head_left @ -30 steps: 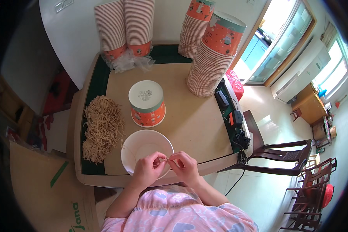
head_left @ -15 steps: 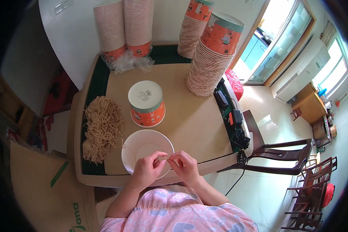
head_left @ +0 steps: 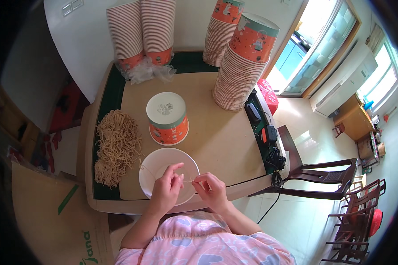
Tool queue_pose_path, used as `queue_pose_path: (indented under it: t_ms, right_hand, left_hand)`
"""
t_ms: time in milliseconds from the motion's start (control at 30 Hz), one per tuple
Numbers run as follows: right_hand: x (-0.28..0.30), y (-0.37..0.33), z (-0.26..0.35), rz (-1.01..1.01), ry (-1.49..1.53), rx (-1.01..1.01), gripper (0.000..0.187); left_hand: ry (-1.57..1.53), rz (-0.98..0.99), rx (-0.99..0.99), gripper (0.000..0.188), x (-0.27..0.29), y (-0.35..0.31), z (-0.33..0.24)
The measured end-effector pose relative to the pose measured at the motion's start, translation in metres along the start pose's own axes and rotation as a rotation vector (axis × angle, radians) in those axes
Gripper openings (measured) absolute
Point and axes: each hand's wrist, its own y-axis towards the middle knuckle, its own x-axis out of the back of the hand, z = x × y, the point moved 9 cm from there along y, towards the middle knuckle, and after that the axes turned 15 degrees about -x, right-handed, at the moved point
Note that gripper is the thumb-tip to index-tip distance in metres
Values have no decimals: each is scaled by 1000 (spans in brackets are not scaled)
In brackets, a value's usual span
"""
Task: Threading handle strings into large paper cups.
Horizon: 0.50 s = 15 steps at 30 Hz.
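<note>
**Hands pinching a thin string over the white cup**

Little has shifted since the earlier frame: both hands stay close together over the cup, the left fingers now lifted slightly higher above its mouth.

The left hand [head_left: 167, 189] and the right hand [head_left: 210, 191] meet at the near edge of the tabletop [head_left: 225, 141]. Between them runs a thin pale string [head_left: 188, 179]; the thumb and forefinger of each hand are pressed together on it, the remaining left fingers [head_left: 177, 167] fanned loosely upward. The string's far end trails left across the open round white paper cup [head_left: 152, 170], which stands directly under the left hand, its rim partly hidden by the wrist.

Just beyond the cup stands an upturned orange and white paper cup [head_left: 167, 118], bottom up. To the left, touching the green border of the tabletop, lies a heap of tan strings [head_left: 117, 145]. At the far edge rise two tall stacks of striped paper cups [head_left: 141, 31] on crumpled clear plastic wrap [head_left: 147, 70], and to the right two leaning stacks of orange cups [head_left: 243, 66]. A black power strip with cables [head_left: 265, 132] lies along the right edge, beside a dark wooden chair [head_left: 327, 176].
</note>
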Motion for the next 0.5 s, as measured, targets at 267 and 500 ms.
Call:
queue_pose_path:
  t_ms: [267,500]
  right_hand:
    - [-1,1,1,2,-5,12,11]
    - [-1,0,1,8,4,9,11]
  left_hand:
    - [27,76,-18,31,-7,-1,-2]
    - [130,144,3,35,-8,-3,-4]
